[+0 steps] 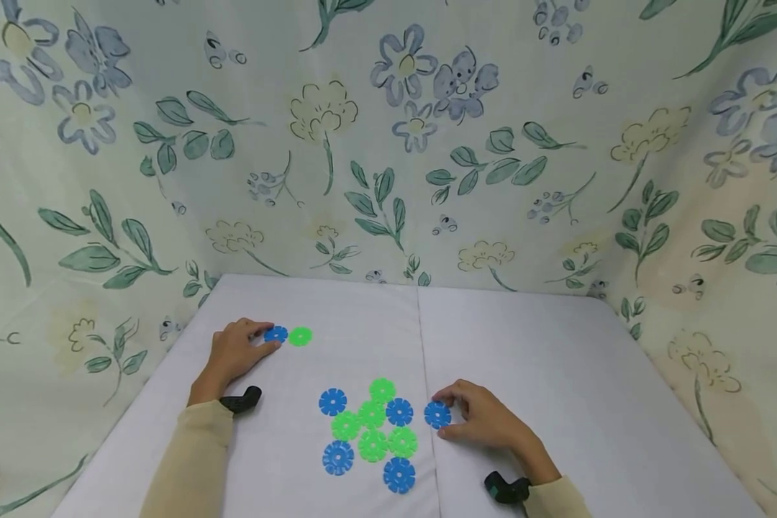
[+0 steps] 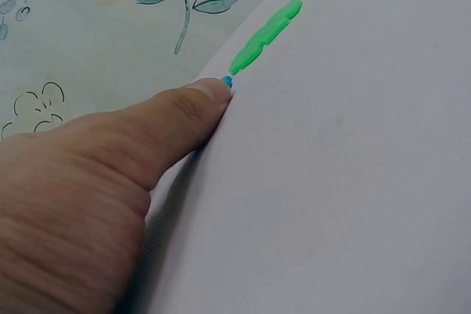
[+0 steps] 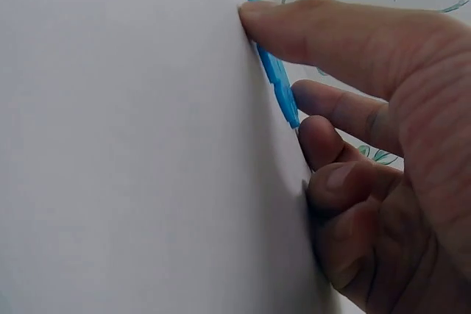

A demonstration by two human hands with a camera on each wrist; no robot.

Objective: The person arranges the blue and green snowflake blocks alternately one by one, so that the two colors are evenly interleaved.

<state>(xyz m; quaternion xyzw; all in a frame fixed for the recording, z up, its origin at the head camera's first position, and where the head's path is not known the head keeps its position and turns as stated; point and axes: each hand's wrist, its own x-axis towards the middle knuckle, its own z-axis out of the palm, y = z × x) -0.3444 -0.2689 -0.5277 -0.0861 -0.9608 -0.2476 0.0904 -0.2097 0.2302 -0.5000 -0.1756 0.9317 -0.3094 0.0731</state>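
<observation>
In the head view, the left hand (image 1: 238,352), left of the frame's centre, pinches a blue disc (image 1: 276,334) between thumb and forefinger, the fingertips at opposite edges of it. Just to the right of that disc lies a green disc (image 1: 301,336). Right of centre and lower in the frame, the right hand (image 1: 485,417) likewise pinches a second blue disc (image 1: 437,415) by its edges, thumb below and forefinger above. In the lower middle of the frame, near that disc, lies a cluster of five green discs (image 1: 373,445) and four blue discs (image 1: 338,458) (all of them notched around the rim). Everything lies on a white cloth (image 1: 524,352) with a crease running down it, and a floral curtain (image 1: 388,187) fills the upper frame. Each wrist bears a black device (image 1: 507,489) next to a beige sleeve (image 1: 191,460).

In the left wrist view, the thumb comes in from the lower left; its tip touches a small showing bit of blue, and the green disc appears almost edge-on above it, towards the upper middle.

In the right wrist view, the blue disc shows edge-on as a narrow strip at upper centre, thumb across it and a fingertip at its lower end; the remaining fingers curl below, right of centre.
</observation>
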